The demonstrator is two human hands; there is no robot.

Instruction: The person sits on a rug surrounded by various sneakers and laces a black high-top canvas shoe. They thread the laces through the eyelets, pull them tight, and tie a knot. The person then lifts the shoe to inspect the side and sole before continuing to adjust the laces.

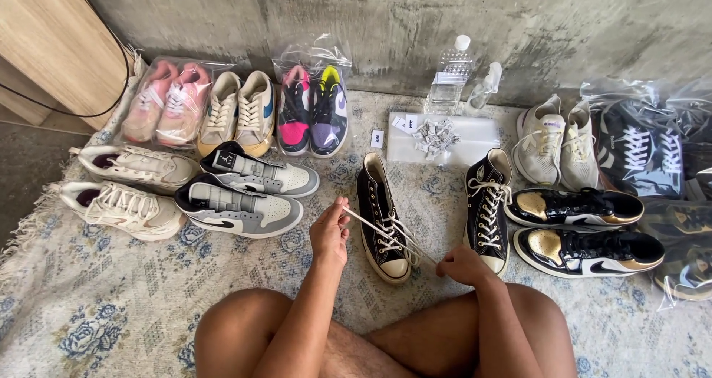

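Head view: your left hand (pixel 329 235) and right hand (pixel 461 265) each pinch an end of the white shoelace (pixel 386 235), drawn taut across the black high-top sneaker (pixel 382 218) standing on the rug (pixel 111 304) before your knees. Lacing looks partly done near the toe with the upper eyelets left; its mate (pixel 487 211) just beside looks fully laced.

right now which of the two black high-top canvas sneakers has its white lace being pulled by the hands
The left black high-top canvas sneaker, between the hands. The left hand and right hand stretch its white lace taut; the right black high-top stands untouched, fully laced.
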